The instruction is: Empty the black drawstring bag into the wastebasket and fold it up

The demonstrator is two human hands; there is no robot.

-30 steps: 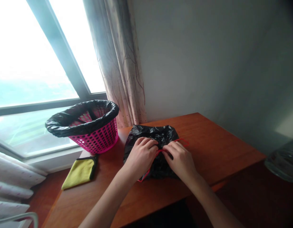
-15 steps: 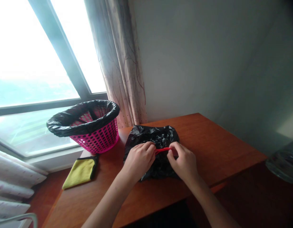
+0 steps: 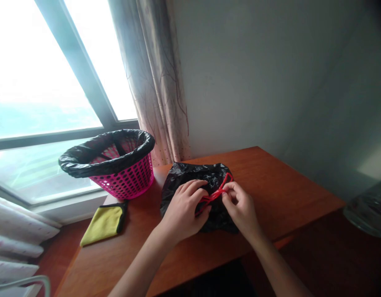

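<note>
Presently: both hands at the red drawstring [image 3: 220,192] of a black plastic bag [image 3: 214,177], on the table [image 3: 289,194]

Right hand [image 3: 241,208]: grip narrow, thumb and forefinger pinching the drawstring near its looped part; other fingers curled. Left hand [image 3: 184,208]: grip partly spread, thumb below and fingers above, with red strands running between them. Cannot tell whether the left fingertips close firmly on the strands. Hands near each other, apart, palms largely hidden.

Drawstring: loosely crossed and bunched between the hands. One loop rises beyond the right fingertips; the lower strands pass toward the left thumb. Exact form of the crossing too small to read.

Bag: lying crumpled on the table beneath both hands, surface glossy and creased. Contents, if any, cannot be made out.

Left of the bag: a pink perforated basket [image 3: 128,181], upright on the table near the window [image 3: 54,82]. Black liner [image 3: 114,166] inside it, folded outward over the rim all round. Nearer the wearer, just beside the basket: a yellow cloth [image 3: 102,225] with dark edging, lying flat.

Surroundings: patterned curtain [image 3: 159,86] behind, between window and plain grey wall [image 3: 255,82]. Far right: a transparent object [image 3: 368,214], partly out of view; identity unclear.
</note>
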